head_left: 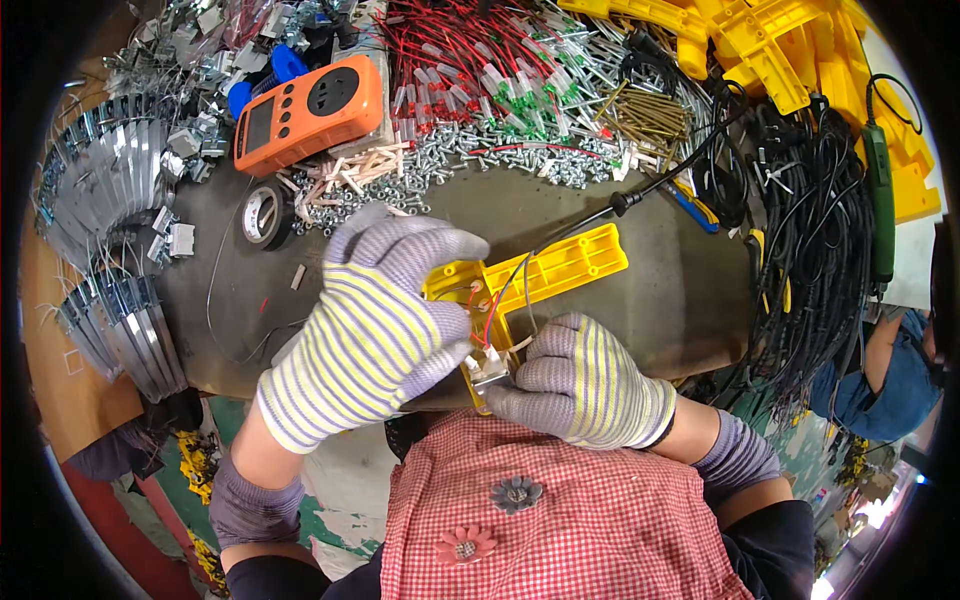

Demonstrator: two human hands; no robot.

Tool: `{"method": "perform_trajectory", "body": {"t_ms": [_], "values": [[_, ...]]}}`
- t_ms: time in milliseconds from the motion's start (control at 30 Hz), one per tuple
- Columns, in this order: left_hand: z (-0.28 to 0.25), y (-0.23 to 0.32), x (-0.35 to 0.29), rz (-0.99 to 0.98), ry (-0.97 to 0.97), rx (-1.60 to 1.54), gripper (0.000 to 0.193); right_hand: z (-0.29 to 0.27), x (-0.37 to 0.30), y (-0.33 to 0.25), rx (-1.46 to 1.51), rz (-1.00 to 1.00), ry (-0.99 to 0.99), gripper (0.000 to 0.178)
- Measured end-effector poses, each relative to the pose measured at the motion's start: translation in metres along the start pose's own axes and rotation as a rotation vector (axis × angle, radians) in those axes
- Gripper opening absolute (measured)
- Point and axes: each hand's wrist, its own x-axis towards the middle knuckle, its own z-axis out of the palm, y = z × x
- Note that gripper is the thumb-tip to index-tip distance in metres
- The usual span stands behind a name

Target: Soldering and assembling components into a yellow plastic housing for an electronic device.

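Observation:
Both my hands wear striped grey-and-yellow knit gloves over a yellow plastic housing (565, 268) with ribbed walls. Its left end is gripped by my left hand (375, 320), whose bent fingers lie over the far edge; the thumb tip is beside a small part. That part is a metal bracket piece with white terminals (490, 368), pinched at the housing's near end by the closed fingers of my right hand (590, 385). Red and grey wires (492, 318) run between the part and the housing. A black power cord (600, 212) leads away to the far right.
An orange meter with a socket (310, 112) lies far left, beside a tape roll (267, 216). Behind are heaps of screws (540, 160) and red-wired indicator lamps (480, 80). Black cables (815, 230) and yellow housings (770, 45) crowd the right; metal strips (115, 190) the left.

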Motion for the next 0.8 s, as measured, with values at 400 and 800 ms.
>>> {"method": "perform_trajectory", "body": {"t_ms": [400, 800], "values": [[0.018, 0.012, -0.010, -0.008, 0.119, 0.040, 0.017, 0.003, -0.002, 0.001, -0.016, 0.002, 0.019, 0.026], [0.032, 0.037, -0.046, -0.152, 0.356, -0.055, 0.025, -0.064, 0.032, -0.006, -0.301, 0.220, -0.439, 0.024]]}}
